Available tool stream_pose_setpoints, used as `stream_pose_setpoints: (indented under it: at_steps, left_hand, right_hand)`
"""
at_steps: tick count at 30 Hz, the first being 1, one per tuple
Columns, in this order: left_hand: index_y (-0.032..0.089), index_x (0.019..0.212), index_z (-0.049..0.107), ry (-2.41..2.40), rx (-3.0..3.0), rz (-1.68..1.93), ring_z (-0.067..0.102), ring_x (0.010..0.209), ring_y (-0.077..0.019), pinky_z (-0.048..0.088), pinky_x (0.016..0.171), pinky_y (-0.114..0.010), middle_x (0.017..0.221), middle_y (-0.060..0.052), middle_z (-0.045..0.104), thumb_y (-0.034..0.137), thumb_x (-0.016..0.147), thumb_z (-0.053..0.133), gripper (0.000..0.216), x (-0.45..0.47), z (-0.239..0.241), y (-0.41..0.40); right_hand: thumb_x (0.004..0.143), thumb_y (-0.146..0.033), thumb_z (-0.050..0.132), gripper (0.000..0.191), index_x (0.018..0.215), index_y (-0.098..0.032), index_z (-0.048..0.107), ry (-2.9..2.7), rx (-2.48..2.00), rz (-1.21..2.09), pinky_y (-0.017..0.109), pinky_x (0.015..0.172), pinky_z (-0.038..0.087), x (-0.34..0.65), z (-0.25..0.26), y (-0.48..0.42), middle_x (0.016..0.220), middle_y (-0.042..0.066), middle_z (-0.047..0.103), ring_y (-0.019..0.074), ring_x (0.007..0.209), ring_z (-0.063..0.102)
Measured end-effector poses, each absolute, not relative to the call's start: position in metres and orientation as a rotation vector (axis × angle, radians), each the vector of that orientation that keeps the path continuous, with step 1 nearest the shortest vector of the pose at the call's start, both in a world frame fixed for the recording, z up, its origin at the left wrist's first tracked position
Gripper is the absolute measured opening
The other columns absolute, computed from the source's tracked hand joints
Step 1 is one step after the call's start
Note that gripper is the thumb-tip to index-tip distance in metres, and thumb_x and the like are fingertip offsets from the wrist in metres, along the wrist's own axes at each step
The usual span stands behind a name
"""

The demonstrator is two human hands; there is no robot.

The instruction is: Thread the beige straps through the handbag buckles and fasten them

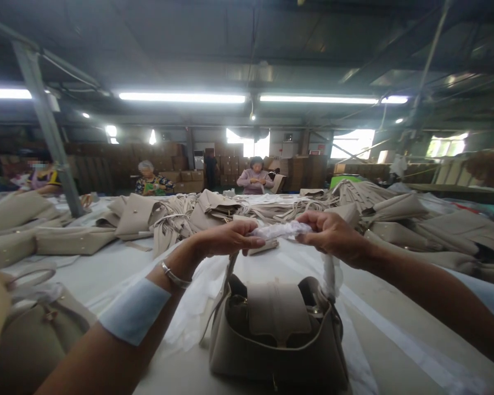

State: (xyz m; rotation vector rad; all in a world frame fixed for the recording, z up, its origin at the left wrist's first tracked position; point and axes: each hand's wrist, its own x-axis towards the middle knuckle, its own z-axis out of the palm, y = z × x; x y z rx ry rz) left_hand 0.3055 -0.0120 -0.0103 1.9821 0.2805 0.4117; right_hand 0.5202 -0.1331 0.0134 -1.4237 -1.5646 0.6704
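Observation:
A taupe handbag [278,362] stands upright in front of me, its top open and a flap [278,310] lying across the opening. Its handle rises toward both hands, and thin crinkled white wrapping [286,229] covers the stretch between them. My left hand [230,237] is closed, pinching the left end of this wrapped stretch. At the other end my right hand [335,237] grips it between thumb and fingers. More white wrapping surrounds the handle's right side below that hand. The fingers partly hide the handle.
Taupe bag pieces [74,238] and a heap of straps [175,216] lie across the white table [156,296]. Another handbag [45,323] stands at the left, beside another person's blurred arm. More bag pieces [428,236] are piled right. Co-workers [255,178] sit beyond the table.

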Motion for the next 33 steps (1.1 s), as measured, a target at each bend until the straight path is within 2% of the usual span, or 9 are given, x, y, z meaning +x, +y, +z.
stream_pose_setpoints:
  at_steps: [4,8,11,14,16,18,21,25,33]
  left_hand:
    - [0.009,0.075,0.059,0.205,1.787,0.444,0.054,0.059,-0.0112,0.038,0.054,-0.02,0.067,-0.005,0.058,0.045,0.082,0.061,0.037,0.304,-0.023,-0.005]
    - [0.01,0.073,0.057,0.179,1.601,0.558,0.052,0.047,-0.0097,0.038,0.046,-0.019,0.058,-0.003,0.056,0.043,0.082,0.061,0.034,0.311,-0.041,-0.003]
    - [0.011,0.076,0.058,0.164,1.514,0.641,0.049,0.043,-0.0094,0.036,0.042,-0.019,0.056,-0.003,0.057,0.045,0.085,0.056,0.036,0.313,-0.051,-0.006]
    - [0.01,0.097,0.062,0.051,1.432,0.642,0.059,0.056,-0.0158,0.047,0.054,-0.026,0.071,-0.01,0.066,0.042,0.081,0.058,0.036,0.306,-0.055,-0.009]
    - [0.011,0.116,0.059,-0.044,1.368,0.601,0.063,0.069,-0.0191,0.05,0.066,-0.03,0.086,-0.013,0.068,0.028,0.072,0.066,0.047,0.3,-0.056,-0.009]
    - [0.013,0.123,0.056,-0.084,1.316,0.581,0.064,0.074,-0.019,0.049,0.07,-0.029,0.09,-0.013,0.068,0.015,0.067,0.068,0.058,0.295,-0.055,-0.009]
    - [0.014,0.119,0.06,-0.044,1.266,0.622,0.062,0.07,-0.0153,0.048,0.066,-0.025,0.084,-0.009,0.067,0.01,0.067,0.069,0.053,0.294,-0.055,-0.011]
    - [0.013,0.108,0.066,0.046,1.212,0.71,0.061,0.065,-0.0125,0.047,0.058,-0.021,0.08,-0.007,0.065,0.012,0.065,0.072,0.044,0.298,-0.053,-0.017]
    - [0.013,0.096,0.063,0.143,1.26,0.834,0.055,0.05,-0.0082,0.044,0.048,-0.019,0.069,0.001,0.058,0.016,0.062,0.075,0.036,0.304,-0.047,-0.028]
  right_hand:
    - [0.055,-0.036,0.078,0.04,0.082,-0.012,0.059,-1.531,-1.388,0.579,0.021,0.055,0.037,0.522,0.008,-0.132,0.07,0.001,0.058,0.0104,0.062,0.049]
    - [0.064,-0.044,0.071,0.04,0.087,-0.013,0.062,-1.569,-1.482,0.443,0.022,0.046,0.028,0.525,0.005,-0.13,0.06,-0.003,0.049,0.0083,0.051,0.037]
    - [0.073,-0.044,0.062,0.031,0.08,-0.014,0.061,-1.699,-1.506,0.321,0.023,0.052,0.034,0.524,0.003,-0.13,0.062,-0.001,0.05,0.0102,0.056,0.041]
    - [0.077,-0.043,0.057,0.029,0.077,-0.014,0.06,-1.775,-1.515,0.295,0.024,0.055,0.036,0.521,0.003,-0.131,0.066,0.0,0.052,0.0116,0.059,0.044]
    - [0.076,-0.043,0.057,0.029,0.078,-0.014,0.06,-1.765,-1.539,0.306,0.023,0.05,0.033,0.52,0.003,-0.13,0.063,0.0,0.051,0.0112,0.057,0.042]
    - [0.076,-0.044,0.057,0.029,0.076,-0.015,0.059,-1.744,-1.548,0.304,0.022,0.047,0.031,0.519,0.003,-0.129,0.06,-0.001,0.049,0.0106,0.054,0.04]
    - [0.076,-0.045,0.057,0.03,0.072,-0.016,0.057,-1.736,-1.532,0.306,0.022,0.046,0.029,0.52,0.002,-0.127,0.059,-0.001,0.048,0.0098,0.052,0.037]
    - [0.078,-0.046,0.058,0.031,0.071,-0.016,0.056,-1.731,-1.531,0.318,0.023,0.045,0.027,0.519,0.002,-0.129,0.058,-0.002,0.047,0.0093,0.05,0.035]
    - [0.077,-0.047,0.059,0.032,0.071,-0.016,0.056,-1.715,-1.543,0.332,0.023,0.044,0.029,0.513,0.001,-0.131,0.058,0.0,0.05,0.0092,0.05,0.036]
